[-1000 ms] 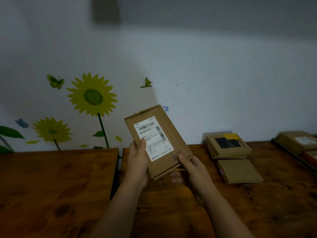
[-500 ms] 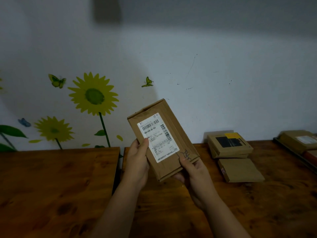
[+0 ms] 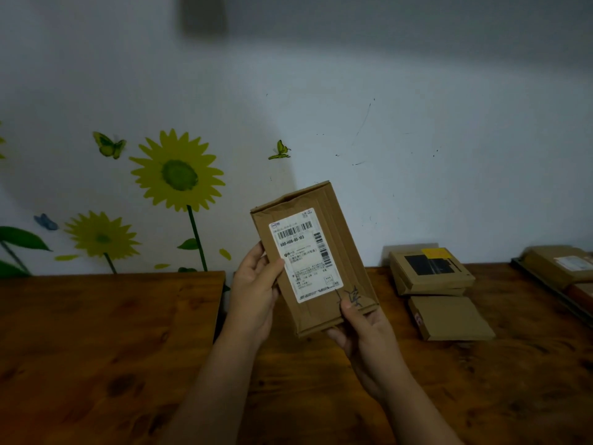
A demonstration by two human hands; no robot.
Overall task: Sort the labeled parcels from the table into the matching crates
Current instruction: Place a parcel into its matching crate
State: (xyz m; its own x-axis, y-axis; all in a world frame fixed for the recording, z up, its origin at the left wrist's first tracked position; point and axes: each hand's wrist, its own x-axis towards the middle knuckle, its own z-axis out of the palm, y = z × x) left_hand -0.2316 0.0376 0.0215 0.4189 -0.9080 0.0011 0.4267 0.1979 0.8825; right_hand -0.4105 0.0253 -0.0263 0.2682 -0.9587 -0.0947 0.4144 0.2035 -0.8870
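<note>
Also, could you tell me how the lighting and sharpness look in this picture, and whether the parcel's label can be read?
Head view: dim overall, with a paler patch on the wall behind the parcel; the label is sharp enough for barcodes and a bold code, not its fine print; head view, right side: the stacked boxes look darker and softer.

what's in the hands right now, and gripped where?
One cardboard parcel, held by both hands. The left hand grips its left long edge, thumb on the label; the right hand pinches its bottom right corner.

The parcel [image 3: 313, 261] is left of boxes [image 3: 430, 274] on table [image 3: 96, 348].
</note>
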